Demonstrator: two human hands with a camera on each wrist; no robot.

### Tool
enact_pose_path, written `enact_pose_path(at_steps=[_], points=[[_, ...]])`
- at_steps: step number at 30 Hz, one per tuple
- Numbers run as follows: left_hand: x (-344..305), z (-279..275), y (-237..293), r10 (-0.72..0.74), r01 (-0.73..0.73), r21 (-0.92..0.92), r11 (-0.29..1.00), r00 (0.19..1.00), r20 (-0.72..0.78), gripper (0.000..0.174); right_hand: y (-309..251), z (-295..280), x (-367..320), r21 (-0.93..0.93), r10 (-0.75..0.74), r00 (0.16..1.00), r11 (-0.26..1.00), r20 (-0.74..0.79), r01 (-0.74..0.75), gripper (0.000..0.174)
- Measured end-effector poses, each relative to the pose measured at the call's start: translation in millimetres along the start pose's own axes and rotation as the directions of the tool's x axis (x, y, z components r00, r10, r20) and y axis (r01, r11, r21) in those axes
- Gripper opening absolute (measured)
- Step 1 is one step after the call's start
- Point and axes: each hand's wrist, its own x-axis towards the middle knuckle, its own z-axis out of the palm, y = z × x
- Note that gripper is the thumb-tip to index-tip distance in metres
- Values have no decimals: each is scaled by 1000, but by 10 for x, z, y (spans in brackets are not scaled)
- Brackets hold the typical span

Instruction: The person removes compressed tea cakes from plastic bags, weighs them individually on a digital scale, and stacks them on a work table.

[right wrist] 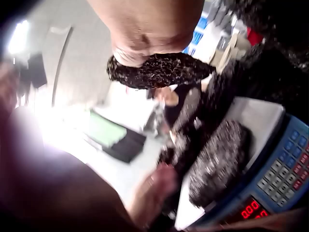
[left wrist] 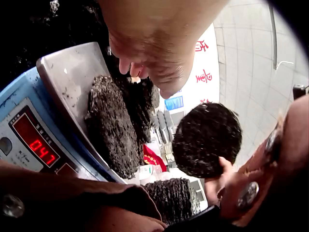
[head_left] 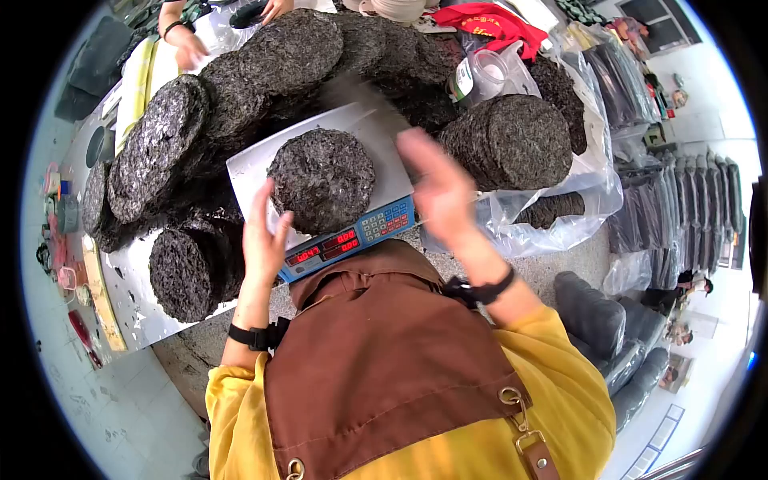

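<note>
On the metal pan of a blue digital scale (head_left: 387,222) lies a round, dark cake of dried seaweed (head_left: 322,181); its red digits are lit. My left hand (head_left: 266,240) is at the cake's left edge, fingers extended and thumb apart. To the right of the scale, my right hand (head_left: 438,188) is blurred by motion. In the left wrist view, this hand grips a second seaweed cake (left wrist: 207,140), thumb across its face. The right wrist view has that cake (right wrist: 159,71) nearly edge-on beneath the hand.
Stacks of seaweed cakes (head_left: 276,52) curve behind the scale, and another stack (head_left: 528,142) stands right on clear plastic. A plastic jar (head_left: 480,78) and red cloth (head_left: 496,28) are at the back. Another person's hand (head_left: 188,46) reaches in at back left. Dark bagged bundles (head_left: 612,316) stand right.
</note>
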Motion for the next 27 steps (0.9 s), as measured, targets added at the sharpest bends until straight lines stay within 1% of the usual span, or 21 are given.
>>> enact_pose_path(at_steps=[1,2,3,4,5,6,7,8,9,10,11,13,16,17,19,20,22,24,25,26,27], points=[[-34,-36,-83,-86,83,-47,995,994,-71,55,88,181,76,-502,-255,870,733,423,459,57],[-91,-70,-277,-109,105,-43,994,989,-103,55,205,500,-27,-534,-109,796,687,595,493,64],[-138,-89,-416,-128,124,-41,991,982,-137,55,438,610,-184,-521,34,701,695,712,495,71],[-181,-208,-309,-170,168,-30,985,977,-126,55,408,577,-161,-509,-10,749,728,662,459,71],[-260,-270,-397,-179,180,-3,984,973,-144,56,350,481,-112,-493,-49,789,756,613,430,71],[-335,-350,-388,-180,183,4,983,973,-145,55,231,250,-27,-550,-76,872,749,484,370,72],[-394,-415,-368,-182,186,11,983,972,-146,55,93,-73,92,-597,-105,933,743,343,303,72],[-456,-457,-382,-199,202,7,979,969,-146,55,-20,-363,142,-745,-75,981,641,176,183,72],[-493,-482,-398,-210,212,-1,977,965,-155,54,-91,-670,218,-854,-79,996,514,48,82,79],[-540,-506,-424,-208,210,-3,978,966,-153,52,27,-958,201,-937,-5,999,347,-52,-47,83],[-555,-501,-422,-208,210,-8,978,966,-153,52,210,-1208,141,-973,47,986,158,-162,-167,87],[-546,-513,-343,-186,185,-17,983,975,-125,50,532,-1569,-21,-988,246,962,64,-121,-141,92],[-453,-543,-210,-141,144,20,989,985,-97,46,567,-1882,54,-955,276,960,268,-53,-130,86],[-426,-544,-204,-139,142,22,990,986,-93,46,524,-1905,68,-949,278,960,295,-27,-112,82],[-365,-524,-191,-90,93,27,995,992,-93,43,536,-1934,89,-953,255,967,289,-15,-91,68],[-339,-528,-173,-89,90,10,996,992,-89,42,524,-1955,91,-954,252,967,287,-17,-92,68],[-284,-561,-137,-72,73,22,997,994,-78,41,496,-2010,104,-912,200,979,394,-35,-113,54],[-252,-605,-106,-43,47,50,998,996,-79,39,337,-2031,135,-917,186,949,266,-254,-297,45],[-269,-640,-84,-44,49,43,998,993,-106,40,242,-2024,147,-855,-7,918,368,-396,-366,41],[-251,-650,-91,-47,52,42,998,992,-116,40,60,-1995,123,-792,-76,845,403,-529,-459,37],[-257,-686,-100,-58,65,52,997,990,-126,40,128,-2074,90,-799,-342,772,502,-536,-332,33]])
